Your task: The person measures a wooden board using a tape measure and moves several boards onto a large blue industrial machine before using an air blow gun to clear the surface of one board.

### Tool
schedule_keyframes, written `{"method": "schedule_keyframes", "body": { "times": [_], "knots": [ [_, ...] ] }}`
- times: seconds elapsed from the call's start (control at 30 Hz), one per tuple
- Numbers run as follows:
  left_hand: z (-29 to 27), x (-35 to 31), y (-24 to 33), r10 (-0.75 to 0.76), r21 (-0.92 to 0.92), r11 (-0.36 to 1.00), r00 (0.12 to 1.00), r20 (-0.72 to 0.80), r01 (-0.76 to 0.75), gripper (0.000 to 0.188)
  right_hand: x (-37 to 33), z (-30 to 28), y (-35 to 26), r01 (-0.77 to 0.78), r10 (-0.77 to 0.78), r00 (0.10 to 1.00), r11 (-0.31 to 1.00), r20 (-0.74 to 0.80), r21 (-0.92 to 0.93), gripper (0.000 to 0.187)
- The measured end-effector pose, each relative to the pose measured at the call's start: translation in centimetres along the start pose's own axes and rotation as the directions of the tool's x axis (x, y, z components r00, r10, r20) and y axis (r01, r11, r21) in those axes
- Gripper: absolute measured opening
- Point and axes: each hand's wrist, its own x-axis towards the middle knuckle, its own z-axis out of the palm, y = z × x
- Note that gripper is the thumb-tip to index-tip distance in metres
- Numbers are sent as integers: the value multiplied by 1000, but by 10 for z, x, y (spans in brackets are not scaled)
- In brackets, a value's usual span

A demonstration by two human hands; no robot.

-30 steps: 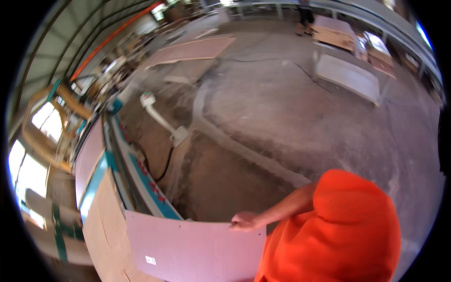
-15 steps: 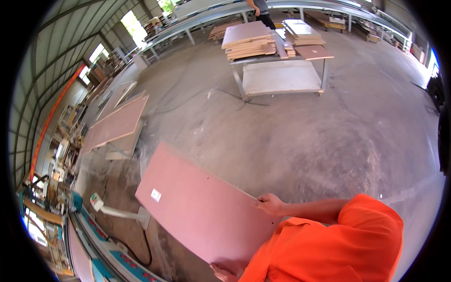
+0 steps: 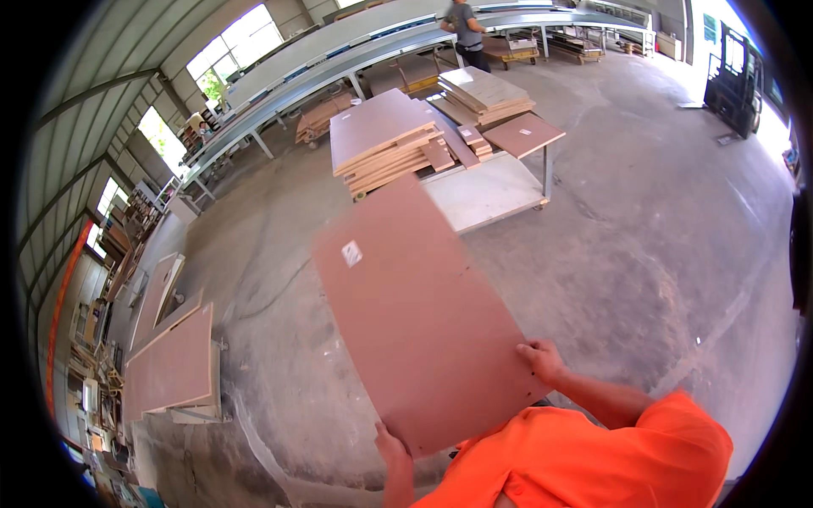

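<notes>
A large reddish-brown board (image 3: 423,313) with a small white label near its far left corner stretches out in front of me, one short edge close to my orange shirt. My left hand (image 3: 392,446) grips its left edge near the close corner, and part of the fingers is hidden beneath. On the opposite long edge, my right hand (image 3: 543,361) clasps the board with the thumb on top. The board's far end overlaps the view of a wheeled table (image 3: 491,196) that carries stacked boards.
On that table lie a left board stack (image 3: 381,127), a right stack (image 3: 483,91) and narrow strips. More boards (image 3: 174,360) rest on a low stand at left. A person (image 3: 465,32) stands by the long conveyor (image 3: 339,63) at the back. A dark forklift (image 3: 735,89) is at far right.
The board has swung from pointing left to pointing ahead toward the wheeled table, both hands still holding it. My view has turned right, so the machine at lower left has mostly left it.
</notes>
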Motion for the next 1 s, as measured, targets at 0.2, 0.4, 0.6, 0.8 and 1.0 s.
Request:
{"method": "schedule_keyframes", "body": {
  "times": [0.2,0.4,0.6,0.8,1.0],
  "knots": [
    [164,119,95,60,197,977,991,120,-83,52,151,-1,-78,77,-60,992,986,-112,150,31],
    [293,231,153,118,164,976,979,165,-145,51,308,-6,-167,45,-21,993,976,-113,213,31],
    [415,339,241,75,42,996,980,184,-85,52,461,24,-295,119,-100,991,961,-89,250,32],
    [525,463,320,121,32,991,969,215,-130,54,641,56,-363,114,-106,993,969,-50,219,36],
    [586,591,378,62,109,990,963,262,-94,55,755,101,-432,31,-24,996,997,-87,77,42]
  ]
}}
